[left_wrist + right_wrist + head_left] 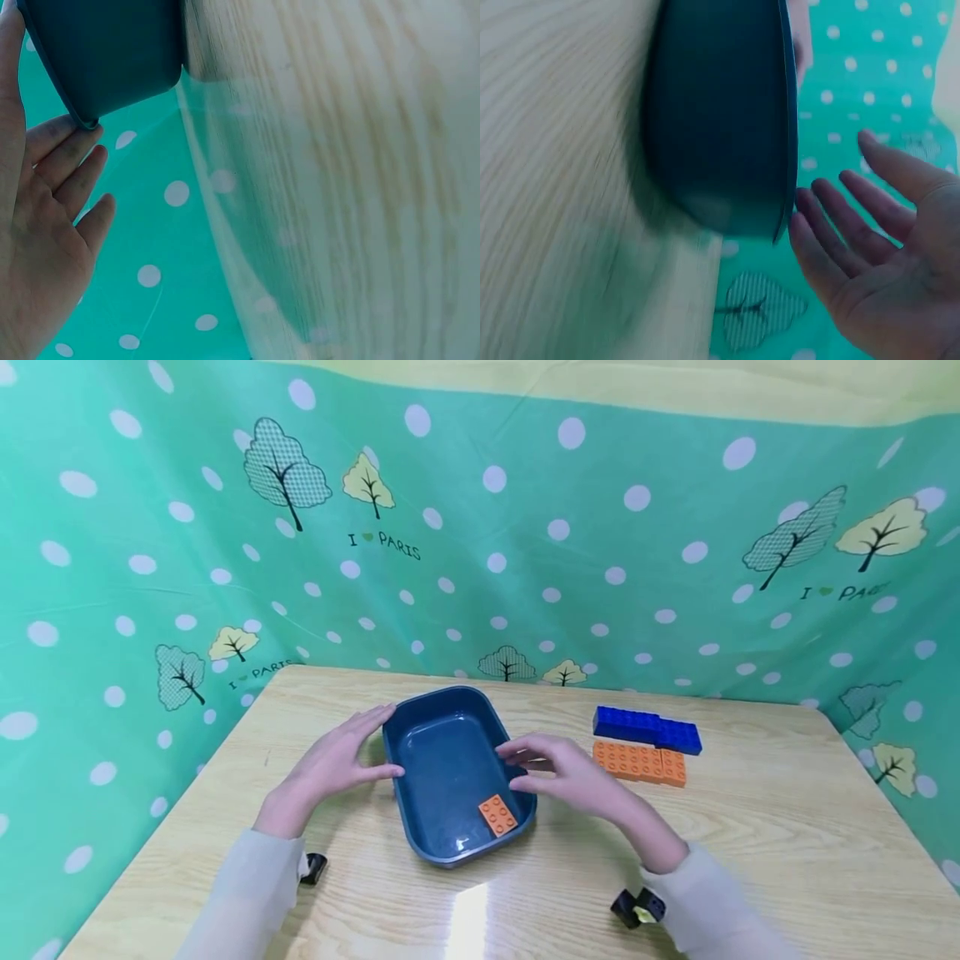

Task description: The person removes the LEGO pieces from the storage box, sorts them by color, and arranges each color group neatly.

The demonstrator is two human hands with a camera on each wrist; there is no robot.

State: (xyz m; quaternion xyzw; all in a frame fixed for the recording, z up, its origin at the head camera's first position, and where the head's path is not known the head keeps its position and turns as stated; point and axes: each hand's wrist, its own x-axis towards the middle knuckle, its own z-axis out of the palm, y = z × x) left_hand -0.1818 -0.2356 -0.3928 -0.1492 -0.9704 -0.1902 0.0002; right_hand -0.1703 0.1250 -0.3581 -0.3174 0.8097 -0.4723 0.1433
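Observation:
A dark blue plastic box (450,760), wide and open at the top, sits on the table at a slight angle. One orange toy building brick (498,815) lies inside, in its near right corner. My left hand (337,756) is at the box's left side, its fingertips and thumb tip at the rim; the left wrist view shows the left fingers (71,154) nearly straight at a rim corner. Over the right rim is my right hand (566,772), fingers loosely spread and nothing between them. In the right wrist view the right hand (885,247) has its fingertips right at the rim.
To the right, blue bricks (637,727) lie in a row, with a row of orange bricks (637,762) just in front. A green dotted cloth (525,527) hangs behind the wooden table (787,827) and along its sides.

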